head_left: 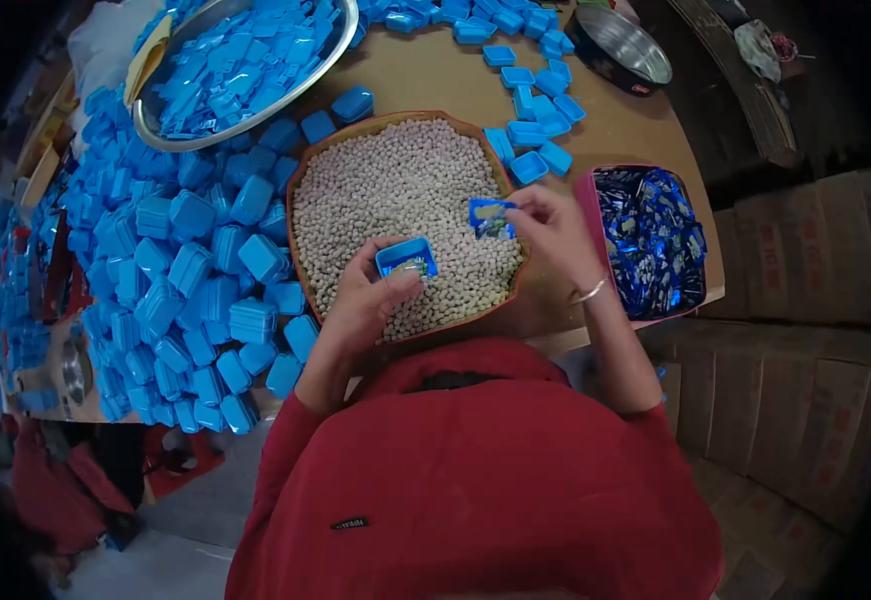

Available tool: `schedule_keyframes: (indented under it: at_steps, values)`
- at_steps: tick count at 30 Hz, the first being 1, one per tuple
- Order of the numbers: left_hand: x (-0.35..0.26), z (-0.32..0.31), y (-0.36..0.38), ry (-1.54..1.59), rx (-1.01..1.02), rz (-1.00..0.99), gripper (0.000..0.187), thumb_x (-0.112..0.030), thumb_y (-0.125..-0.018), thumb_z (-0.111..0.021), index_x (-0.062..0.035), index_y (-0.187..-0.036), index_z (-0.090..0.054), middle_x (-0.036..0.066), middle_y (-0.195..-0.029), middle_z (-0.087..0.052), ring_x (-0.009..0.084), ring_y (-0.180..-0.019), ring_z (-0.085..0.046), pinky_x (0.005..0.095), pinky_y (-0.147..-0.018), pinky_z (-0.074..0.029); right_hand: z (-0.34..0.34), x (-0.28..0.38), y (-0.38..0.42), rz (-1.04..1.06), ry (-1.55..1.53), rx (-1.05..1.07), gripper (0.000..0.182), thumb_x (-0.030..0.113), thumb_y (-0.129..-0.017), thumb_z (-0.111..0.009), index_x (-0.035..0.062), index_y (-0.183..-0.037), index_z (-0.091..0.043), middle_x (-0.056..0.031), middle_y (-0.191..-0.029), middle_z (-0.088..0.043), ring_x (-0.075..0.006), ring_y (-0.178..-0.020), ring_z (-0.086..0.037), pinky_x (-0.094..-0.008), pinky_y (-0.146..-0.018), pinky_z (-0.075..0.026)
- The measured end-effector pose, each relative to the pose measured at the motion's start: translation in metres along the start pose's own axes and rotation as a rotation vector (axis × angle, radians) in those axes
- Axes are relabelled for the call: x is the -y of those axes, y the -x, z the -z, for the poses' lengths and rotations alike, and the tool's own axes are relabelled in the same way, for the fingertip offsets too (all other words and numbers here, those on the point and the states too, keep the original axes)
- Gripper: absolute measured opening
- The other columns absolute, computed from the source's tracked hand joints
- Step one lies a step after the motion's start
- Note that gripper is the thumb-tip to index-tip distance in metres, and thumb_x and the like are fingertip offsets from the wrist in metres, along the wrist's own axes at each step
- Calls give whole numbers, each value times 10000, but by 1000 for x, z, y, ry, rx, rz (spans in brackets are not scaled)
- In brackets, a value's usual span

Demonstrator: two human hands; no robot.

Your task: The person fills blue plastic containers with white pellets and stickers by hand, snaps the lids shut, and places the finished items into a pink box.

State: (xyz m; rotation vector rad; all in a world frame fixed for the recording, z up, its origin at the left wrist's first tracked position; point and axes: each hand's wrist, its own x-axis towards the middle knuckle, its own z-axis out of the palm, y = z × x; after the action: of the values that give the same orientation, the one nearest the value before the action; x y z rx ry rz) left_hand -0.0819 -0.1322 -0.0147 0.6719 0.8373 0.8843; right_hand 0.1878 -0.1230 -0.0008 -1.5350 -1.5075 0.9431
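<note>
My left hand (367, 300) grips a small blue plastic box (407, 258) with its top open; something partly covered by my thumb lies inside. In my right hand (552, 225), thumb and fingers pinch a shiny blue printed packet (492, 218). Both hands are over a wide orange-rimmed tray (295, 215) filled with small pale round pellets (395, 180). To the right of my right hand stands a pink-sided box (591, 205) full of similar shiny blue packets (653, 245).
Closed blue boxes (190, 265) are heaped left of the tray. A metal basin (347, 55) of flat blue pieces stands behind them. Open blue boxes (528, 133) lie at the back right, near a round metal pan (623, 48). Cardboard cartons (780, 390) are stacked on the right.
</note>
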Motion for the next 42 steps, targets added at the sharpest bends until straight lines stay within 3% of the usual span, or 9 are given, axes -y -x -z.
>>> schedule_keyframes:
  at_steps: [2,5,10,16,20,23,28,35,42]
  values:
    - [-2,4,4,-54,-3,-21,445,-80,-792,-705,-32,-1173,-479,58,-990,-594,138,-842,-601,279,-719,-531,-24,12,1,69,405,-24,70,108,-814,-635,55,-841,-670,-123,-769,-627,-280,-661,-614,-347,-612,-479]
    - [-1,10,8,-155,-73,-74,391,-71,-801,-690,-28,-1143,-507,58,-958,-605,144,-830,-612,278,-697,-529,-34,19,-7,329,414,-169,63,102,-808,-632,69,-842,-673,-134,-747,-625,-354,-667,-593,-391,-603,-478]
    - [0,14,3,-136,-138,-93,281,-115,-857,-639,-42,-1106,-533,53,-972,-598,132,-847,-603,272,-701,-532,-32,33,-4,5,-232,128,111,97,-868,-634,-13,-879,-639,28,-734,-604,-11,-643,-509,-191,-539,-398]
    - [5,9,-2,43,-13,-45,297,-296,-968,-484,-66,-1156,-504,58,-1120,-557,147,-1002,-569,330,-799,-525,-72,57,10,16,-254,104,106,69,-839,-642,-7,-910,-617,-14,-703,-618,-49,-605,-539,-218,-538,-441]
    - [3,6,3,8,-1,-60,292,-286,-961,-501,-81,-1167,-482,49,-1107,-540,134,-1004,-547,318,-835,-498,-97,72,16,324,123,-8,113,0,-776,-602,17,-843,-512,-129,-747,-541,-310,-671,-579,-379,-564,-458]
    - [0,9,7,-122,27,-100,281,-190,-925,-565,-69,-1165,-482,41,-1072,-553,126,-972,-552,297,-801,-511,-105,67,15,461,257,8,123,1,-766,-618,29,-838,-522,-130,-819,-503,-297,-684,-557,-379,-569,-453]
    - [2,28,2,24,-42,-65,281,-160,-911,-585,-59,-1154,-487,46,-1049,-557,147,-947,-568,322,-804,-532,-87,80,-38,244,-66,243,183,105,-765,-704,19,-872,-583,-33,-773,-478,-103,-594,-498,-260,-523,-400]
    - [1,26,0,-57,-87,-111,314,-32,-778,-686,-55,-1051,-532,33,-884,-610,123,-783,-606,266,-690,-524,-134,124,-210,808,279,88,42,65,-786,-639,52,-825,-647,-75,-757,-612,-214,-649,-613,-315,-590,-476]
    - [-1,28,-2,46,-152,-38,309,0,-791,-661,-81,-1063,-540,44,-902,-608,152,-817,-616,294,-687,-543,-226,132,-325,779,1059,584,382,161,-668,-710,126,-1043,-647,-153,-1045,-570,-326,-981,-575,-414,-834,-484]
